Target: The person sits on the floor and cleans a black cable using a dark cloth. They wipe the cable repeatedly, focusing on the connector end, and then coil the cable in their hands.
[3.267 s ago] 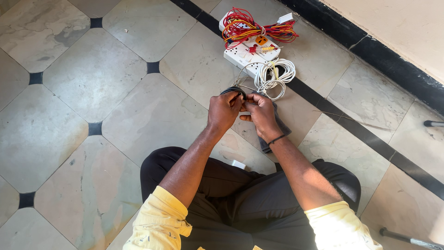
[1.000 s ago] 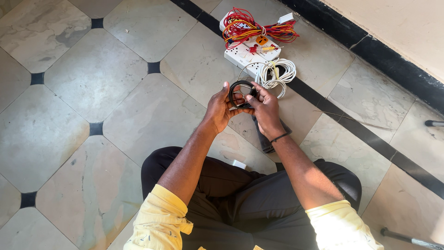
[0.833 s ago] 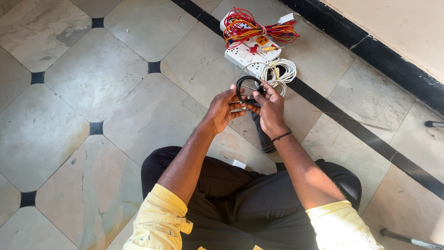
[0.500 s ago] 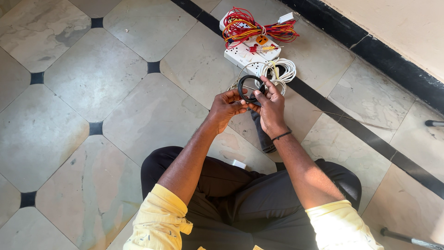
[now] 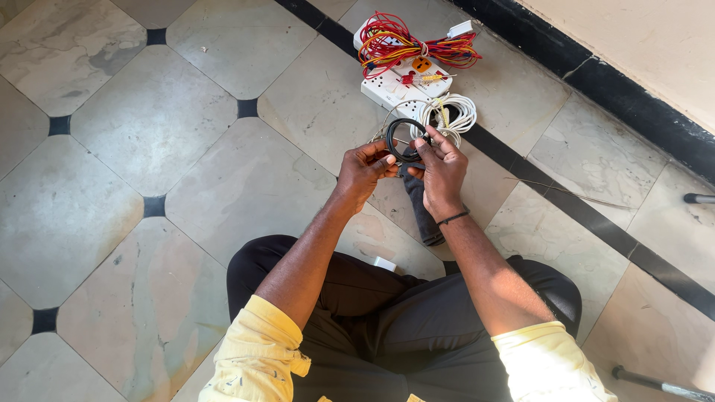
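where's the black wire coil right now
In the head view the black wire coil sits just above centre, held up between the left hand and right hand, just in front of the white wire coil on the tiled floor.

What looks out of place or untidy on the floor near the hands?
A tangled red and yellow wire bundle lies heaped on the white socket board, beside a loose white cable coil. Both hands hold a neat black wire coil.
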